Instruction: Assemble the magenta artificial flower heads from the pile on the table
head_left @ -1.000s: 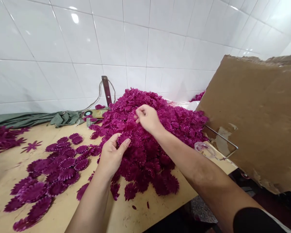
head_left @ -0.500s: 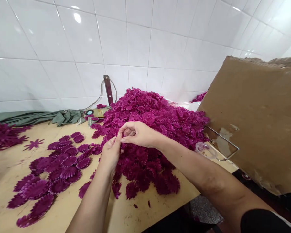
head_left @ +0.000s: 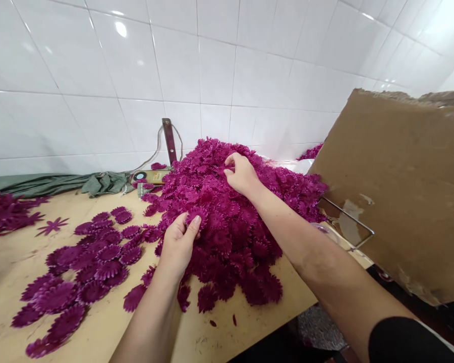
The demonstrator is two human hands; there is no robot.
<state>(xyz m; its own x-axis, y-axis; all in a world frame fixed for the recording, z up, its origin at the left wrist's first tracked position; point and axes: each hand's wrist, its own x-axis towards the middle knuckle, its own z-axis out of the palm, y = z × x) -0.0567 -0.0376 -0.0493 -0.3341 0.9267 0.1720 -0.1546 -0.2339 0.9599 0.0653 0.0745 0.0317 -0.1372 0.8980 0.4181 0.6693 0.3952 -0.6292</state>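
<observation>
Above the heap of magenta flowers (head_left: 238,252), open air reaches back to the tiled wall (head_left: 121,60), which closes the rear; the left hand (head_left: 179,239) and right hand (head_left: 242,174) occupy its left and upper parts; between the left forearm (head_left: 147,312) and right forearm (head_left: 310,257), its near face is accessible over bare tabletop (head_left: 196,338); rightward, a wire frame (head_left: 348,215) and cardboard sheet (head_left: 404,191) obstruct passage; leftward, scattered flat flowers (head_left: 102,252) leave a bare patch beside the left forearm
</observation>
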